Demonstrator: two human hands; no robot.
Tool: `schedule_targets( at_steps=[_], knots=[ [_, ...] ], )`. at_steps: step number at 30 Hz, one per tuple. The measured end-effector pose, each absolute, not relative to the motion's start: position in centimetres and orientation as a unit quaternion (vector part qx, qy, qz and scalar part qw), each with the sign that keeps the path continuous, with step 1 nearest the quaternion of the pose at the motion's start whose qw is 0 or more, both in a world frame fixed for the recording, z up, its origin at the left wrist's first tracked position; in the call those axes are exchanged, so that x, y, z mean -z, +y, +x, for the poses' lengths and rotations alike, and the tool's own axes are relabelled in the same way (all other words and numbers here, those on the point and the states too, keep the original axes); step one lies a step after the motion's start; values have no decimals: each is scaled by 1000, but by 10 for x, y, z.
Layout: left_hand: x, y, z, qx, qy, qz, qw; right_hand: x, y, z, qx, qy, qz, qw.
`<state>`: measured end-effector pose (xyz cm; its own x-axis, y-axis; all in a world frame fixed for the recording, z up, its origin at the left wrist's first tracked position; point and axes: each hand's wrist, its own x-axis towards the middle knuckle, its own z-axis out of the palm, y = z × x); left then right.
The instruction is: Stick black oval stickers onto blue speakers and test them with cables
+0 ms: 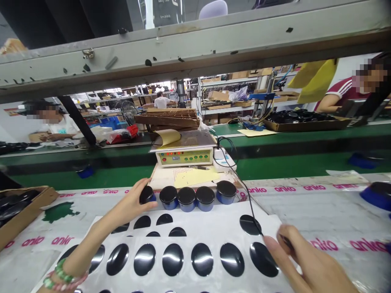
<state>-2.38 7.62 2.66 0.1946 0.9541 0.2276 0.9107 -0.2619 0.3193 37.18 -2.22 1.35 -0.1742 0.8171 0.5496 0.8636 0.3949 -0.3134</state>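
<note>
At the left end of a row of round blue parts with glossy black tops, my left hand [134, 199] has its thumb and fingers around one part [147, 194]. Several like parts [186, 198] stand upright beside it. Lower right, my right hand [305, 256] is closed, its fingers bent. A thin black cord [251, 201] runs down to its fingertips; whatever else is inside the grip is mostly hidden. Between the hands lie white sheets [189, 241] bearing rows of shiny black oval discs [202, 259].
A control box [185, 156] with lit red indicators stands behind the row. Cardboard boxes of black parts sit left [27, 207] and far right [305, 120]. A green conveyor [275, 154] carries blue parts. A shelf beam [195, 44] crosses overhead. Other people sit across.
</note>
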Motion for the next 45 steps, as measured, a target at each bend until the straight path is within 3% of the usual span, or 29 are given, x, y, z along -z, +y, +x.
schedule_targets(
  at_steps=[5, 12, 24, 28, 34, 45],
  knots=[
    [-44, 96, 43, -152, 478, 862, 78, -37, 43, 320, -1, -858, -478, 187],
    [-40, 112, 74, -120, 419, 891, 122, -48, 103, 274, -76, -885, -447, 106],
    [-75, 87, 76, -280, 440, 834, 176, -52, 80, 297, -177, -872, -447, 96],
    [-50, 52, 76, -265, 440, 831, 212, -63, 78, 316, -180, -855, -471, 122],
    [27, 14, 62, -318, 378, 863, 109, -66, 70, 324, -169, -849, -480, 140],
    [28, 10, 62, -341, 371, 864, 13, -69, 132, 326, -50, -808, -556, 188]
  ],
)
